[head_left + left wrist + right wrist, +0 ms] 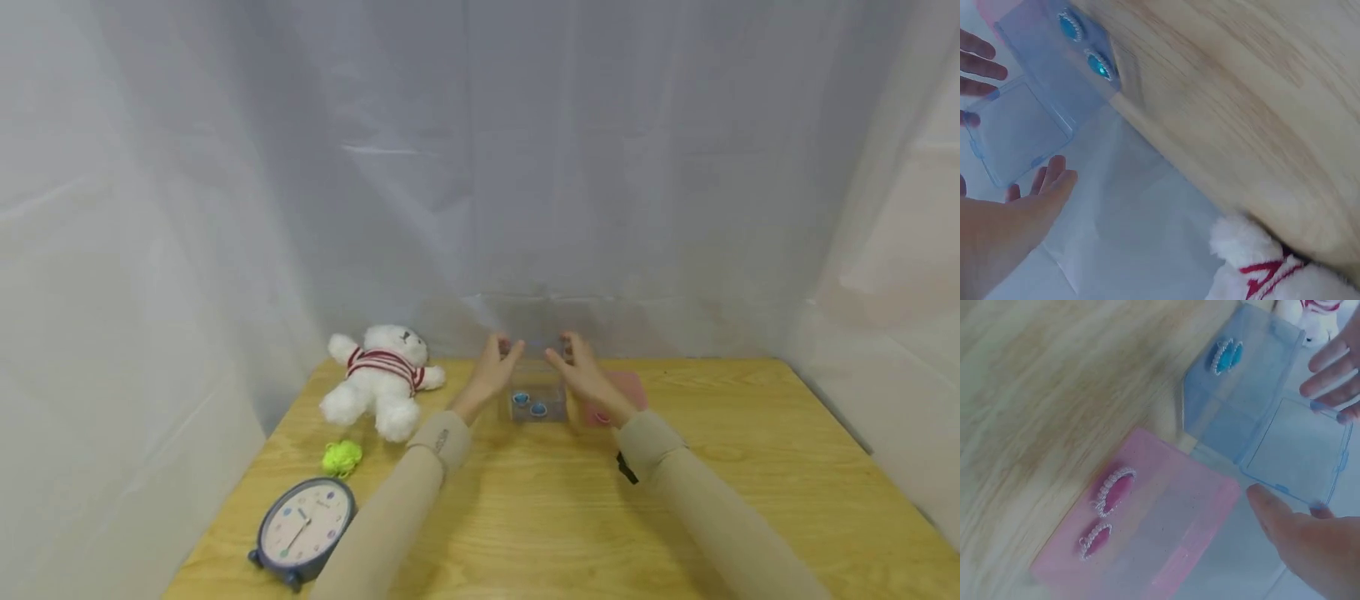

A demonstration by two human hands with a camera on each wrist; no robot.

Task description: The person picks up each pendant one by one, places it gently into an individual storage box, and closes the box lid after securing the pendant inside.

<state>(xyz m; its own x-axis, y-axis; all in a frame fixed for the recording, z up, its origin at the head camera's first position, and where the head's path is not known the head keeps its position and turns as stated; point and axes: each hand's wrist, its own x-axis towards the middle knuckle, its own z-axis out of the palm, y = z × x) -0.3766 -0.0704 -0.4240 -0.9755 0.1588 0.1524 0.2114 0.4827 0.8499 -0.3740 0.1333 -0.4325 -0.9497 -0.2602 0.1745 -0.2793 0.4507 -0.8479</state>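
Note:
A clear blue plastic box [551, 412] with two blue gem ornaments [1071, 27] on its front stands near the table's back edge. Its see-through lid [1022, 134] is swung up and away from the body, as the right wrist view also shows. My left hand [489, 377] is at the lid's left side, fingers spread and fairly straight. On the opposite side, my right hand [588, 379] has its thumb extended and fingertips at the lid's edge. Close beside the blue box, partly behind my right hand, is a pink translucent box [1172, 500] with two pink gem ornaments [1120, 490].
At the back left a white plush bear [375, 383] in a striped shirt lies on the wooden table [540, 517]. A yellow-green fuzzy ball [342, 458] and a blue-rimmed alarm clock [307, 523] are in front of it. A pale curtain [562, 183] hangs behind.

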